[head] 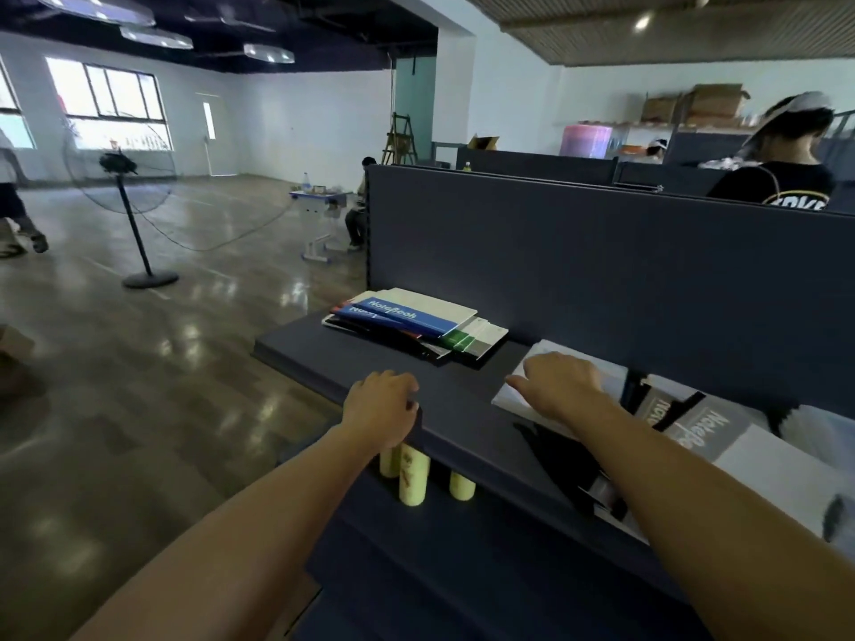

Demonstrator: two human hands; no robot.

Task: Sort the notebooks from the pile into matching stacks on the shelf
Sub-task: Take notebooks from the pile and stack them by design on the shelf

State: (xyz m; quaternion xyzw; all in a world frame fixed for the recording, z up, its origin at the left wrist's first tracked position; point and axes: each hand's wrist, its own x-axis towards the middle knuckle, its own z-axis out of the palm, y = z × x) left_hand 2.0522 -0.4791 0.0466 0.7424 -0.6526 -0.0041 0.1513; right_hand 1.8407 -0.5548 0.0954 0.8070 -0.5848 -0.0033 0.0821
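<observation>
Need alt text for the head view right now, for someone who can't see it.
Two bare hands reach over a dark shelf: the left hand curls over its front edge, the right hand rests on a white notebook. A mixed pile of blue, green and white notebooks lies further back on the shelf.

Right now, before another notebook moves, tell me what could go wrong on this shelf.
1. The pile is fanned unevenly, with lower covers sticking out; pulling one may drag others off the shelf.
2. The right hand rests on a white notebook that appears to reach the front edge; a push could tip it off.
3. The left hand grips the shelf edge above the yellow bottles; anything falling could hit them.
</observation>
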